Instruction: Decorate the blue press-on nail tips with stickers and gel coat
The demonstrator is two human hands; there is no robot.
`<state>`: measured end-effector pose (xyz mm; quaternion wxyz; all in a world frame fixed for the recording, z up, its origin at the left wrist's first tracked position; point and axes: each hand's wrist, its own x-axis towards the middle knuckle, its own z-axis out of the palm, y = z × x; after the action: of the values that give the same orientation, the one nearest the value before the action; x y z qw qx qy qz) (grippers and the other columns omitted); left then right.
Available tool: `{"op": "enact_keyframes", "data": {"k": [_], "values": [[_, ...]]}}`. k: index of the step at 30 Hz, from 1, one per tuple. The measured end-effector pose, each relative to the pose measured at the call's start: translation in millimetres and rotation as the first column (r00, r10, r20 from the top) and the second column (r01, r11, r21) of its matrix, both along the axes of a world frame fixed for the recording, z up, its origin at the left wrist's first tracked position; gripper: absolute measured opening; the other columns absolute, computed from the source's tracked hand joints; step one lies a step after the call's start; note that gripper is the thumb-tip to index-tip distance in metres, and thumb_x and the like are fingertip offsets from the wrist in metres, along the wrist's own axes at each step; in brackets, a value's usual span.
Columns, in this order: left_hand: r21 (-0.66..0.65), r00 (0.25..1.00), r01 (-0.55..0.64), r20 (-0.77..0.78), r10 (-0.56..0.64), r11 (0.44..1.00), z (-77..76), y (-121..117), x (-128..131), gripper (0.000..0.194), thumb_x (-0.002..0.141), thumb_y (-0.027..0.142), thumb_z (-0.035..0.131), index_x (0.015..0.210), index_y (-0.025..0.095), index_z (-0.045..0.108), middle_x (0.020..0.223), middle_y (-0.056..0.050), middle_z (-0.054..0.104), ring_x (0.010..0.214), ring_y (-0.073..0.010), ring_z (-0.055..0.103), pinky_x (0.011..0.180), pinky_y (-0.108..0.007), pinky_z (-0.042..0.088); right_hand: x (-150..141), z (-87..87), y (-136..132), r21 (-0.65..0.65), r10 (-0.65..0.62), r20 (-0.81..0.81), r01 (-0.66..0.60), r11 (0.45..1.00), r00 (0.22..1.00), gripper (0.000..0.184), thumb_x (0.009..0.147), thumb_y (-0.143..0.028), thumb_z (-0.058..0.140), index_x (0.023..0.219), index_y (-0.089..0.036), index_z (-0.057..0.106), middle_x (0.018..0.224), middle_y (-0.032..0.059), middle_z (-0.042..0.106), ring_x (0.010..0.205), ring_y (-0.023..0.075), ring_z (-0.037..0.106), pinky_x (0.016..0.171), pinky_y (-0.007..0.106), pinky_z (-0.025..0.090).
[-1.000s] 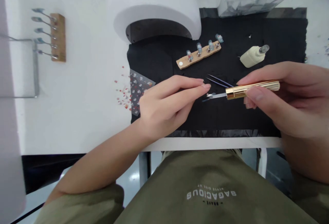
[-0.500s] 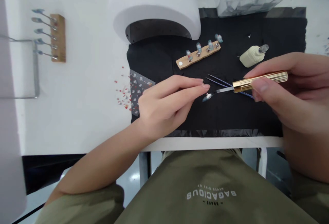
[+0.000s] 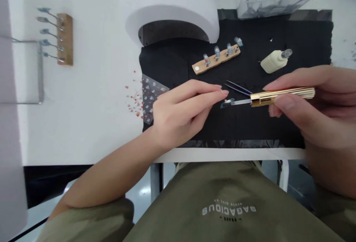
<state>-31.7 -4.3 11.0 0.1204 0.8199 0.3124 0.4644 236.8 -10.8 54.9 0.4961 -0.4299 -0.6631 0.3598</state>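
Observation:
My left hand [image 3: 185, 110], fingertips pinched together, holds a small glossy bluish false nail [image 3: 225, 105]; how it is gripped is hidden behind the fingers. A gold-handled nail polish brush [image 3: 282, 95] is held between thumb and fingers of my right hand [image 3: 311, 105]. Its pale bristle end meets the nail's surface. Beneath the brush, purple tweezers [image 3: 238, 88] lie on the black sheet [image 3: 172, 60]. The cream ribbed polish bottle [image 3: 274, 62] lies tilted behind my right hand, its neck uncapped. Farther back, a wooden nail stand [image 3: 210, 63] bears several decorated nails.
A white nail lamp [image 3: 169, 8] stands at the back with its opening facing me. Left of my hand is a patterned sticker sheet [image 3: 150, 97]. A second wooden stand [image 3: 65, 40] with nails sits far left. A clear bin [image 3: 275, 5] of packets is at back right.
My right hand has lowered slightly, and the brush now lies more level, its tip farther over the nail. My left hand keeps its pinch; the whole view has shifted a little.

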Motion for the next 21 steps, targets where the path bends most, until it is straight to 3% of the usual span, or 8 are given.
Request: {"op": "enact_keyframes", "data": {"k": [3, 7, 11, 18, 21], "values": [[-0.023, 1.0, -0.019, -0.022, 0.019, 1.0, 1.5, -0.9, 0.1, 0.032, 0.105, 0.0, 0.071, 0.115, 0.026, 0.086, 0.117, -0.001, 0.09, 0.097, -0.0157, 0.09, 0.083, -0.021, 0.075, 1.4, 1.7, 1.9, 0.042, 0.072, 0.124, -0.078, 0.996, 0.99, 0.024, 0.095, -0.018, 0.086, 0.112, -0.033, 0.092, 0.08, -0.0061, 0.08, 0.058, 0.0102, 0.062, 0.046, 0.032, 0.044], [-0.013, 1.0, -0.003, -0.005, 0.003, 1.0, 1.0, -1.3, -0.4, 0.03, 0.103, -0.002, 0.073, 0.116, 0.022, 0.086, 0.116, -0.004, 0.09, 0.097, -0.0157, 0.089, 0.084, -0.02, 0.074, 2.4, 3.6, 1.1, 0.055, 0.042, 0.194, -0.053, 0.997, 0.98, 0.014, 0.097, -0.022, 0.084, 0.102, -0.032, 0.093, 0.079, -0.0071, 0.079, 0.059, 0.007, 0.057, 0.049, 0.029, 0.046], [-0.007, 1.0, 0.002, 0.006, -0.002, 1.0, 0.1, -1.3, -1.6, 0.031, 0.102, -0.003, 0.073, 0.116, 0.021, 0.085, 0.116, -0.004, 0.09, 0.1, -0.0146, 0.089, 0.087, -0.018, 0.072, 1.0, 4.7, 0.1, 0.078, 0.027, 0.194, -0.043, 0.996, 0.981, 0.014, 0.095, -0.017, 0.085, 0.095, -0.029, 0.093, 0.075, -0.0034, 0.078, 0.057, 0.0094, 0.056, 0.045, 0.031, 0.042], [-0.066, 1.0, -0.018, -0.003, 0.018, 0.998, 2.3, -3.3, -1.2, 0.04, 0.106, 0.002, 0.069, 0.123, 0.035, 0.084, 0.118, 0.0, 0.09, 0.101, -0.0176, 0.089, 0.087, -0.025, 0.077, -1.3, 4.9, 0.8, 0.052, -0.062, 0.149, 0.055, 0.997, 0.987, 0.01, 0.088, -0.022, 0.088, 0.09, -0.031, 0.092, 0.069, -0.0015, 0.076, 0.054, 0.0151, 0.056, 0.044, 0.037, 0.036], [-0.027, 1.0, -0.01, 0.017, 0.01, 1.0, 1.5, -2.5, 0.2, 0.036, 0.103, -0.001, 0.072, 0.119, 0.029, 0.084, 0.115, -0.002, 0.09, 0.099, -0.0171, 0.089, 0.085, -0.023, 0.075, -1.8, 4.2, 2.7, 0.057, -0.094, 0.119, 0.088, 0.994, 0.988, 0.01, 0.084, -0.023, 0.09, 0.088, -0.032, 0.091, 0.068, -0.0014, 0.077, 0.053, 0.0174, 0.058, 0.043, 0.04, 0.035]]}}
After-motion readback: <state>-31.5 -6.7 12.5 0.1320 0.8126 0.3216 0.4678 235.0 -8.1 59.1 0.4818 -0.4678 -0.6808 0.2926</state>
